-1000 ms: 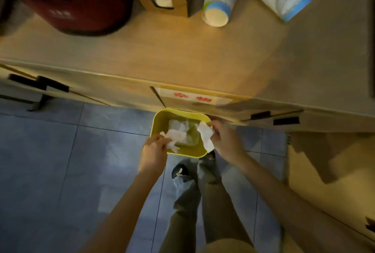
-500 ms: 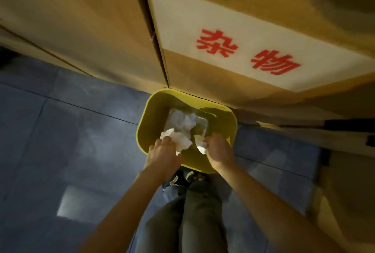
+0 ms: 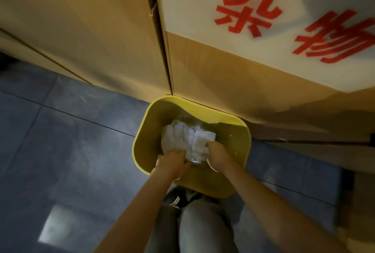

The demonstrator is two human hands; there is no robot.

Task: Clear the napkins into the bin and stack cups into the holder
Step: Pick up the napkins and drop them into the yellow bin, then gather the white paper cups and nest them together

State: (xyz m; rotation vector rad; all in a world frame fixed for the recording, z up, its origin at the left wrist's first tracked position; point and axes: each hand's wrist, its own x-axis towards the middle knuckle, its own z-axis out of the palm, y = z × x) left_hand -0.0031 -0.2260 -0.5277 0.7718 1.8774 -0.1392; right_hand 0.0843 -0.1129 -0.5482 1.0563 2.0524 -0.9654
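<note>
A yellow bin stands on the floor against the cabinet, with a pile of crumpled white napkins inside. Both my hands reach down into it. My left hand rests with curled fingers on the near edge of the pile; its fingertips are hidden, so a grip cannot be made out. My right hand pinches a folded white napkin that lies on top of the pile. No cups and no cup holder are in view.
Wooden cabinet doors rise right behind the bin. The right door carries a white label with red characters. Grey floor tiles spread to the left. My legs and shoes are directly below the bin.
The view has dropped from the counter top towards the bin. Both hands have gone from the bin's rim down inside, onto the napkin pile.
</note>
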